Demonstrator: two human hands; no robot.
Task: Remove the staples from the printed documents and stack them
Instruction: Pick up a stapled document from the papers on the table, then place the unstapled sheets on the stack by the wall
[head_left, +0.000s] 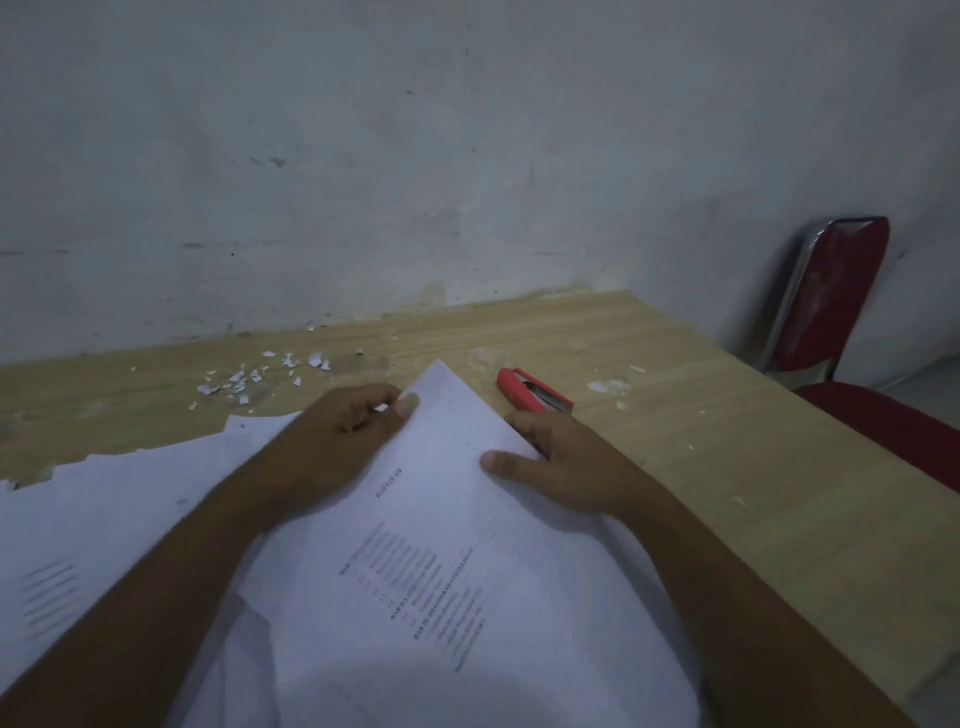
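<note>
Printed document (431, 519): lies tilted across the near part of the wooden table (717, 467), one corner pointing toward the wall (467, 156). The top page carries lines of printed text, too blurred to read. Its lower edge runs out of view at the bottom.
Left hand (343, 431): fingers curled, thumb and fingertips pinching the far corner of the printed document.
Right hand (566, 467): thumb laid flat on top of the page at its right edge, the other fingers curled round behind that edge, so it grips the document.
Staple: cannot be made out, as the corner is covered by the left hand.
Loose sheets (104, 499): white pages spread to the left, partly under the left forearm and partly under the printed document. Their far edges are ragged.
Red stapler (535, 397): rests on the table just beyond the right hand, apart from the paper, with metal showing on its upper side.
Paper scraps (260, 376): small white bits scattered on the table beyond the left hand, near the wall.
Red chair (831, 301): stands at the table's right end, with a chrome frame.
</note>
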